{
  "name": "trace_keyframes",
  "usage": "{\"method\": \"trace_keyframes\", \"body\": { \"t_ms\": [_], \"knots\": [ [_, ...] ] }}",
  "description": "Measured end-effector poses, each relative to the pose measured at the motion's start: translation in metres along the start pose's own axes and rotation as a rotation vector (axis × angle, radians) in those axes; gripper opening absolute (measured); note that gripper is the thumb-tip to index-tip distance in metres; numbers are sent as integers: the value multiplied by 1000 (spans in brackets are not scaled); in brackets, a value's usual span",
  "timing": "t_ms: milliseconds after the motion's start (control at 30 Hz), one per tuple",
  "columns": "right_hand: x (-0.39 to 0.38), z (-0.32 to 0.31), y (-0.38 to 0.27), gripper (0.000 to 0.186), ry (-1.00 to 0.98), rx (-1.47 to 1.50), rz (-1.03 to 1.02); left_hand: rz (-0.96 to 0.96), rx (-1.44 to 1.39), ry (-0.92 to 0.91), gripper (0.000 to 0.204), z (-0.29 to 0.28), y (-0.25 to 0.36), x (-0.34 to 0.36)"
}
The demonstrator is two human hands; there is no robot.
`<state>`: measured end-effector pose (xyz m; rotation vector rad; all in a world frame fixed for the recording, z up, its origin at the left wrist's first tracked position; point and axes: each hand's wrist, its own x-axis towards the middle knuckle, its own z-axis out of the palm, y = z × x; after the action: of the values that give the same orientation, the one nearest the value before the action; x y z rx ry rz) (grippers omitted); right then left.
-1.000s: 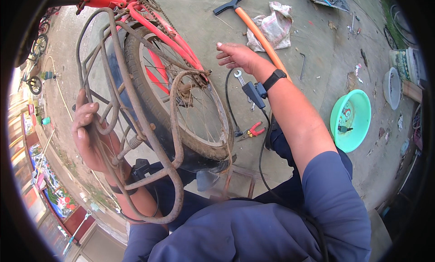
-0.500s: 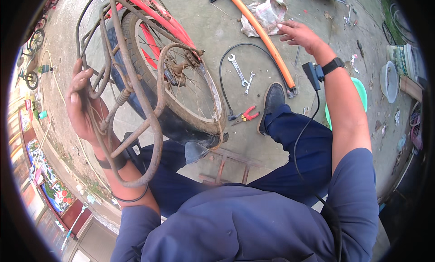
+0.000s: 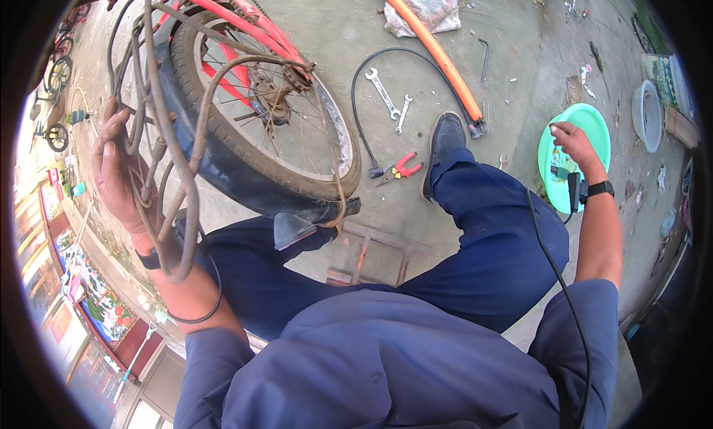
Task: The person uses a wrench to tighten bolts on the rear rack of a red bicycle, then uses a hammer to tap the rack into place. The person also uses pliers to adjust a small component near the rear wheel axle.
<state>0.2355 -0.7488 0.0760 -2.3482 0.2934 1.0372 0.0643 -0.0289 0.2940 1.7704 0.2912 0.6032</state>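
One rusty rack is met by the bent left hand, its grip impossible to tell. The rear wheel is already mounted in the red frame. Two spanners and the pliers are left unheld. Over the green basin, the right hand is half-curled; any pinch cannot be told.

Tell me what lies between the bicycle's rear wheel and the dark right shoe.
The head view shows two wrenches, red-handled pliers and part of a black hose there.

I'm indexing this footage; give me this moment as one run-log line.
left hand: at rusty rack | right hand: above green basin | on ground: wrenches, red-handled pliers
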Motion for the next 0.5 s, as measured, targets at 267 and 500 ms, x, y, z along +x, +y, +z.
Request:
{"method": "trace_keyframes", "body": {
  "t_ms": [267, 500],
  "knots": [
    [-56, 84, 126, 34, -73, -305, -61, -60, 295, -106, 37, -5, 19, 5],
    [-71, 183, 150, 39, -116, -118, 75, -144, 439, -140, 40, -9, 33, 8]
  ]
}}
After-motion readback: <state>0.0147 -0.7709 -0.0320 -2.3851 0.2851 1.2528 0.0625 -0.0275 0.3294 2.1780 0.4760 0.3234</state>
